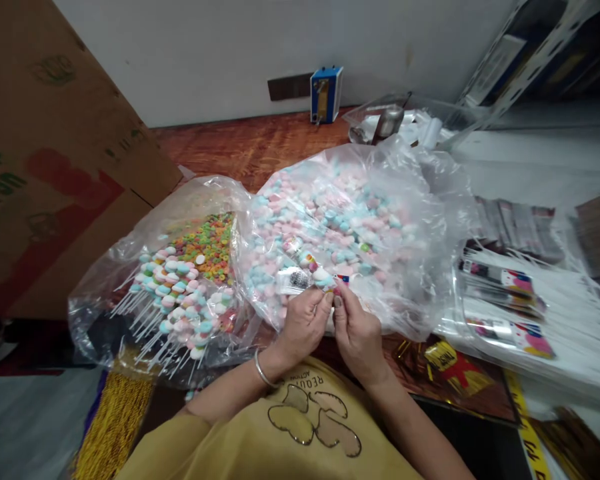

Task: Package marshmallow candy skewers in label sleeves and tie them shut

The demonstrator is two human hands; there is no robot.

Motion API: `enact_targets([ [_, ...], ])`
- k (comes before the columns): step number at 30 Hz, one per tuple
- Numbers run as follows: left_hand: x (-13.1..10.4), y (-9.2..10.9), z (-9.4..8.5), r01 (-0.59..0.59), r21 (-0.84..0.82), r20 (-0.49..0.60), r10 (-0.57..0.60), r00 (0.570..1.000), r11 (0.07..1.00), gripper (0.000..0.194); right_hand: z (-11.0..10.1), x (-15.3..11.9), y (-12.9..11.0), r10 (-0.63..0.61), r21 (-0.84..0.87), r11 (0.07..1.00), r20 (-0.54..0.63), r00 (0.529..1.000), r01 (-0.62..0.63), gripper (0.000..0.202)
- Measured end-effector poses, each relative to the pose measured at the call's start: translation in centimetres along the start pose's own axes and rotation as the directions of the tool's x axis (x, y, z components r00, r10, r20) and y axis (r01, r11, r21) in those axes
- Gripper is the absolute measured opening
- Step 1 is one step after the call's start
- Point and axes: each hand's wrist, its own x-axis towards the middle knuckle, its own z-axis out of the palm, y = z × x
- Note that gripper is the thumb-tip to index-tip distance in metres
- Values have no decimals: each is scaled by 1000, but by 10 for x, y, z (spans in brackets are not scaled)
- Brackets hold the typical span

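Observation:
My left hand [304, 321] and my right hand [359, 328] meet in front of me, thumbs and fingertips pinched together. Between them is a small printed clear candy wrapper [307, 260] with pastel marshmallow pieces showing in it; its near end is hidden by my fingers. Right under the hands lies a large clear plastic bag [410, 253] full of pink, blue and white marshmallows [325, 220]. To the left, marshmallow sticks [173, 283] are piled on another clear bag [115, 267], beside small colourful ring-shaped candies [215, 243].
White sticks [500, 313] and printed wrappers [513, 333] lie at the right. A large cardboard box [70, 167] stands at the left. Against the wall are a blue box [326, 93] and a clear tray [460, 123]. Gold packaging [455, 367] lies near the table's front edge.

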Motion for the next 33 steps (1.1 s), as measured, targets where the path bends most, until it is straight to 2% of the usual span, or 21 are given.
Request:
enact_targets([
  [2, 0, 2, -1, 74, -84, 43, -70, 997, 994, 40, 0, -1, 3, -81, -36, 996, -59, 995, 79, 32],
  [4, 0, 3, -2, 237, -241, 96, -220, 971, 941, 40, 0, -2, 6, -163, -120, 982, -122, 979, 149, 29],
  [6, 1, 5, -5, 399, -446, 149, -373, 916, 801, 39, 0, -3, 8, -240, -169, 961, -124, 963, 218, 32],
  [9, 3, 6, -7, 491, -663, 188, -509, 840, 565, 44, -2, -5, 10, -298, -127, 950, -106, 949, 284, 36],
  [11, 4, 4, -5, 508, -718, 199, -560, 804, 476, 45, -3, -7, 8, -225, 1, 974, -110, 968, 227, 31],
  [13, 4, 1, -2, 505, -755, 205, -580, 788, 418, 43, -4, -11, 4, -7, 238, 971, -54, 998, 19, 24],
  [14, 5, -1, 0, 491, -778, 205, -580, 788, 392, 43, -5, -12, 1, 127, 382, 916, 20, 992, -125, 21],
  [15, 6, -2, 2, 473, -801, 205, -575, 792, 366, 44, -5, -14, -1, 245, 519, 810, 120, 962, -271, 19],
  [17, 8, -4, 6, 445, -834, 208, -560, 802, 326, 47, -5, -15, -4, 372, 714, 506, 327, 869, -485, 19],
  [19, 9, -4, 8, 435, -841, 210, -548, 810, 320, 47, -4, -15, -5, 392, 790, 223, 464, 794, -571, 21],
  [21, 9, -2, 8, 433, -827, 190, -547, 815, 358, 45, -3, -15, -4, 390, 806, 54, 526, 756, -589, 23],
  [23, 8, 0, 6, 424, -808, 148, -554, 819, 410, 44, -2, -15, -3, 392, 807, -6, 546, 741, -591, 25],
  [27, 2, -3, 5, 425, -762, 102, -556, 825, 489, 43, -1, -20, -5, 391, 799, 19, 548, 740, -601, 26],
  [28, 0, -5, 5, 433, -746, 106, -552, 827, 506, 41, -2, -21, -6, 387, 794, 0, 560, 733, -607, 27],
  [30, -5, -10, 4, 439, -715, 112, -532, 840, 544, 37, -3, -24, -8, 364, 770, -112, 620, 695, -628, 27],
  [33, -13, -18, 3, 431, -691, 131, -487, 864, 580, 35, -5, -28, -12, 247, 656, -360, 753, 610, -663, 28],
])
